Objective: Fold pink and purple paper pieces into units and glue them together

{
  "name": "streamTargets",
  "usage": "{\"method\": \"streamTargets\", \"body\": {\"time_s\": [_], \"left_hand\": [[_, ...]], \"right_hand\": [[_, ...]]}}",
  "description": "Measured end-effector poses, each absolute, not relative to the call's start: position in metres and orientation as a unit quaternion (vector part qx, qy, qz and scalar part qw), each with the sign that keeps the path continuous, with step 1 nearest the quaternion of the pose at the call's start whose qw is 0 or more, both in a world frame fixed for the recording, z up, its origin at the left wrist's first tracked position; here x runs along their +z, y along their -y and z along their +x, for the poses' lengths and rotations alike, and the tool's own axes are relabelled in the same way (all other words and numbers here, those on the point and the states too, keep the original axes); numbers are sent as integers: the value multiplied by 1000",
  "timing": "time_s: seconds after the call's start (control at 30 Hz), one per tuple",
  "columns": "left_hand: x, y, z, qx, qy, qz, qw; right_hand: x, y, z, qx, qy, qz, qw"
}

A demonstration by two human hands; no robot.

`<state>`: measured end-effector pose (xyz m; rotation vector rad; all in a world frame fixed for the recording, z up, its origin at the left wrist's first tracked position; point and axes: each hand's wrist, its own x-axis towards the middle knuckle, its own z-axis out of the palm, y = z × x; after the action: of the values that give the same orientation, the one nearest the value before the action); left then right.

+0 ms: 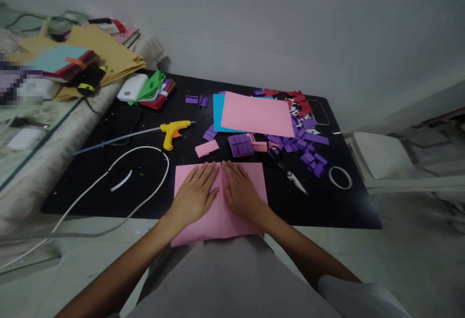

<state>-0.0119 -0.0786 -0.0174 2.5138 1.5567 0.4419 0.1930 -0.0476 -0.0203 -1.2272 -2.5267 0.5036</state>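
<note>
The left hand (194, 191) and the right hand (241, 191) lie palm down, side by side, on the near pink sheet (222, 221). Each grip is spread flat with fingers extended; neither encloses an object. A centre line runs down the sheet between the hands. The sheet rests at the front of the black worktop (337, 209), its lower part extending past the front edge.

Just beyond the sheet sit a small pink piece (207, 148) and a purple block (240, 145). Scissors (297, 182) lie to the right, with blades pointing toward the front right. A yellow glue gun (174, 131) lies to the left. Farther back, the far pink sheet (259, 114) overlaps a blue sheet (217, 113), near scattered purple pieces (316, 163).
</note>
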Motion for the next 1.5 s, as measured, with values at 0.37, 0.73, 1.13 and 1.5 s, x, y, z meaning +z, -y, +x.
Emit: {"method": "streamTargets", "body": {"time_s": [0.37,0.73,1.13,1.5], "left_hand": [[-18,76,-21,145,-534,831,61],[-18,76,-21,149,-530,833,55],[-15,65,-16,191,-537,820,46],[-21,105,-6,159,-568,808,-11]], "right_hand": [[-26,41,204,157,872,-439,145],[-21,43,201,155,870,-443,148],[-13,50,204,149,859,-446,203],[-37,75,212,95,873,-466,113]]}}
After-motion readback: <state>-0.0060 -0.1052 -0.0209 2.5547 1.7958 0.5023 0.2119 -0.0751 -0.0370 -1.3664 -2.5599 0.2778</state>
